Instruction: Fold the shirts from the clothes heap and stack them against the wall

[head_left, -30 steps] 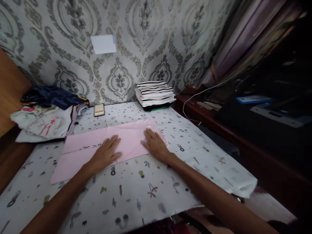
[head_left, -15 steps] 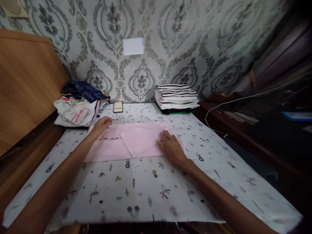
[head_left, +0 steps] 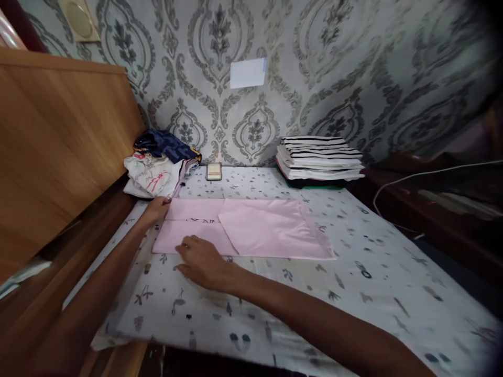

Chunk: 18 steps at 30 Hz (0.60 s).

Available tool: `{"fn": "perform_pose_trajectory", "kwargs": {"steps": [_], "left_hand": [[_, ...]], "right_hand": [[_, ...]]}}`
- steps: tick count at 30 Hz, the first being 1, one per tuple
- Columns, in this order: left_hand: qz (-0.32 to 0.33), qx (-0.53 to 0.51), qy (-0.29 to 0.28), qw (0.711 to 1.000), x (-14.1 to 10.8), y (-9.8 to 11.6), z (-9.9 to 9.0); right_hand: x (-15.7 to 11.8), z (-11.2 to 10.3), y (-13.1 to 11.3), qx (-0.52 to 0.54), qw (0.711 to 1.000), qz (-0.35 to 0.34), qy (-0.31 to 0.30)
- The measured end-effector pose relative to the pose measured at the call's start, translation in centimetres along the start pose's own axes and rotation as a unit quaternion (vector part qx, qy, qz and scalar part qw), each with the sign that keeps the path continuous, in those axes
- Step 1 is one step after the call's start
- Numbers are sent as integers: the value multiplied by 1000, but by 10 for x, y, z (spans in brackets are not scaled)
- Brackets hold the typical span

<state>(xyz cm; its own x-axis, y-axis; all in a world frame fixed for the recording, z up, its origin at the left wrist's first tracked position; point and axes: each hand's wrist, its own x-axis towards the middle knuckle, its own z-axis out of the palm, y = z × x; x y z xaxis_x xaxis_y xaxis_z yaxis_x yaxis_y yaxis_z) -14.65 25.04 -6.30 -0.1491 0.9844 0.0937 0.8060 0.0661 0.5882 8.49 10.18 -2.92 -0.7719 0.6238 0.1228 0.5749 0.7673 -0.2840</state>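
Note:
A pink shirt point(head_left: 271, 225) with dark lettering lies folded into a long flat strip on the patterned cloth. One layer is turned over its right part with a slanting edge, and its right end is wrinkled. At the far left corner of the shirt, my left hand point(head_left: 157, 210) has its fingers closed on the fabric. My right hand point(head_left: 202, 262) hovers over or rests at the near edge, left of the middle; contact is hard to judge. Its fingers are slightly bent, the thumb apart, with nothing in them.
Behind the left hand is a loose pile of clothes point(head_left: 153, 175). A neat stack of folded clothes point(head_left: 320, 159) stands at the back right, and a small framed card point(head_left: 214, 172) near the wall. A wooden cabinet point(head_left: 70, 141) borders the left; a white cable point(head_left: 432, 173) runs at right.
My right hand has moved from the shirt's right end to its left near edge. My left hand has closed on the far left corner. The view has turned left.

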Motion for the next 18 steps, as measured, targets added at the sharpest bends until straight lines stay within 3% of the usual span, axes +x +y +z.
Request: {"fn": "perform_pose_trajectory", "kwargs": {"steps": [3,7,12,18], "left_hand": [[-30,29,0,999,10,4,3],[-71,53,-2,996,16,7,7],[-106,35,-6,994,15,11,9],[-90,-61,-15,994,4,30,1]], "right_hand": [[42,15,-20,-48,999,9,8],[70,34,-26,-74,997,21,26],[78,35,-24,-76,997,30,6],[69,11,-8,64,981,180,32]]}}
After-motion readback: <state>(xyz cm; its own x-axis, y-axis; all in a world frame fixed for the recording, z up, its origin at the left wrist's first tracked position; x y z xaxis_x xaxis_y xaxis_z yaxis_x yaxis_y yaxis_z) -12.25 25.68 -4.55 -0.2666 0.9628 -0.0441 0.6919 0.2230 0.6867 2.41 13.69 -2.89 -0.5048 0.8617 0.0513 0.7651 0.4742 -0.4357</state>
